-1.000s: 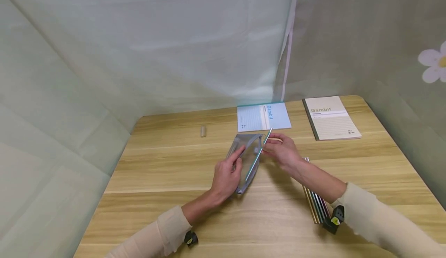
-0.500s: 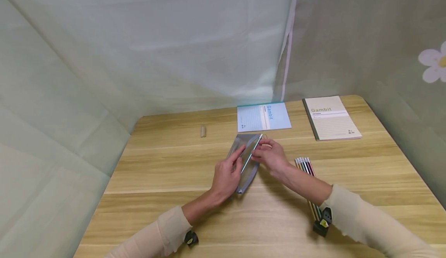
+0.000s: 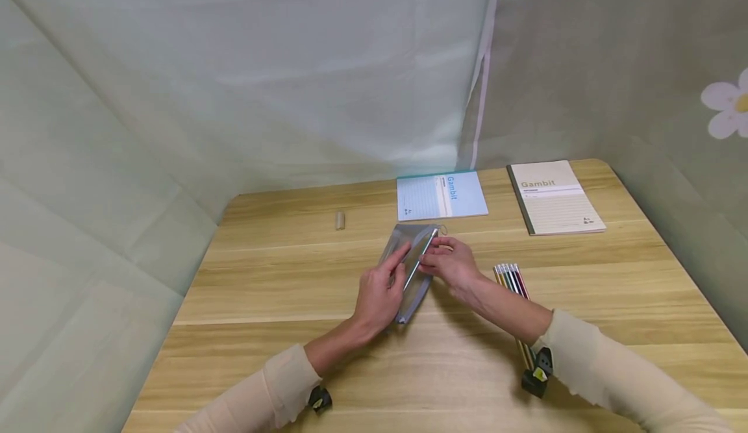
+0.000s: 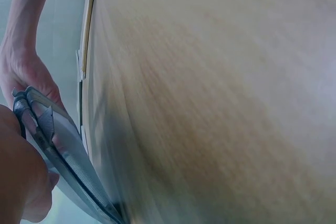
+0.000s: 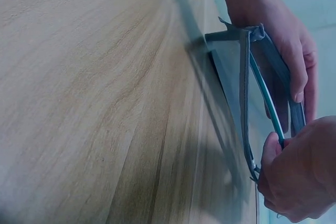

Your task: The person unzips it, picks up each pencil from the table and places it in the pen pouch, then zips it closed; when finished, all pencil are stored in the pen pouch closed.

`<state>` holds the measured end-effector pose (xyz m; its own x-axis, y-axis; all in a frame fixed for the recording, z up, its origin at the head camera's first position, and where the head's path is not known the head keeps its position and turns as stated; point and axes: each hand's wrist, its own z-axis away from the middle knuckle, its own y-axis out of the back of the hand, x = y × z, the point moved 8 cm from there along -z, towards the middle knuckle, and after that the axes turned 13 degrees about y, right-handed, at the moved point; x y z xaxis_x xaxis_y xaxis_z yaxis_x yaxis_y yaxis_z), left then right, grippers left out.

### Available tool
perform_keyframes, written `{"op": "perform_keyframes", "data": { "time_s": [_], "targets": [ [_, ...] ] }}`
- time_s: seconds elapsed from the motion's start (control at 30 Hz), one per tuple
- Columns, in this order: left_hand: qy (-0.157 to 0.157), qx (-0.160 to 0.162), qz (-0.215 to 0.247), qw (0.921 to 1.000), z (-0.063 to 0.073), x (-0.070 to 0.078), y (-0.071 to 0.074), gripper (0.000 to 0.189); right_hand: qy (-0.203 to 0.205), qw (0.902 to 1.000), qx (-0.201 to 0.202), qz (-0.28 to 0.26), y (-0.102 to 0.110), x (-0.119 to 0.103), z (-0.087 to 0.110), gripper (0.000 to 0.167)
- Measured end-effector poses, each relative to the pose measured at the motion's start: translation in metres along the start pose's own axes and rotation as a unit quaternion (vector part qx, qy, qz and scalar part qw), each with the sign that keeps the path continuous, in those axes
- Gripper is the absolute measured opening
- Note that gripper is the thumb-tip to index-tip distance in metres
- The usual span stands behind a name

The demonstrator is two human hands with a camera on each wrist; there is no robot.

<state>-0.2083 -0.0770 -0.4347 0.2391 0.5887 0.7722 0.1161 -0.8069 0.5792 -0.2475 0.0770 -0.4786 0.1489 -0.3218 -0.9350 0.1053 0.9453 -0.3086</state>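
Note:
A translucent zip pencil case (image 3: pixel 403 232) with grey edging stands mouth-open near the table's middle. My left hand (image 3: pixel 380 293) grips its left side, index finger laid along it. Between the thumb and fingers of my right hand (image 3: pixel 451 264) is a teal pencil (image 5: pixel 266 95), pinched near its upper end. The pencil slants down inside the case mouth, between the two zip edges (image 5: pixel 245 87), in the right wrist view. In the left wrist view the case's zip end (image 4: pixel 39 111) shows close beside the left hand; the pencil is hidden there.
Several pencils (image 3: pixel 511 278) lie in a bundle, partly under my right forearm. At the back are a blue notebook (image 3: pixel 441 196) and a cream notebook (image 3: pixel 558 199). A small tan block (image 3: pixel 340 220) sits at the back left. Curtains hang behind the table (image 3: pixel 263 277).
My right hand has moved left and slightly down, bringing the pencil from over the case's right edge into its mouth. The left hand keeps its place. Over the last half second little has moved.

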Motion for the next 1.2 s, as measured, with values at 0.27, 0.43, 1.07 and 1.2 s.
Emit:
{"op": "perform_keyframes", "data": {
  "time_s": [0.27, 0.43, 1.07, 1.2],
  "targets": [
    [-0.003, 0.003, -0.006, 1.0000, 0.001, 0.002, 0.001, 0.043, -0.005, 0.9999, -0.009, 0.008, -0.001, 0.000, 0.000, 0.050],
    [-0.009, 0.007, -0.001, 0.9999, 0.001, 0.002, 0.001, 0.043, -0.014, 0.9997, -0.014, 0.014, -0.002, 0.001, -0.001, 0.053],
    [-0.006, 0.007, -0.004, 1.0000, 0.002, 0.004, 0.000, 0.043, 0.001, 0.9968, -0.037, 0.070, -0.006, -0.008, 0.006, 0.059],
    [-0.006, 0.010, -0.005, 0.9999, 0.002, 0.002, 0.001, 0.042, 0.012, 0.9952, -0.054, 0.081, -0.004, -0.017, 0.012, 0.058]
  ]
}}
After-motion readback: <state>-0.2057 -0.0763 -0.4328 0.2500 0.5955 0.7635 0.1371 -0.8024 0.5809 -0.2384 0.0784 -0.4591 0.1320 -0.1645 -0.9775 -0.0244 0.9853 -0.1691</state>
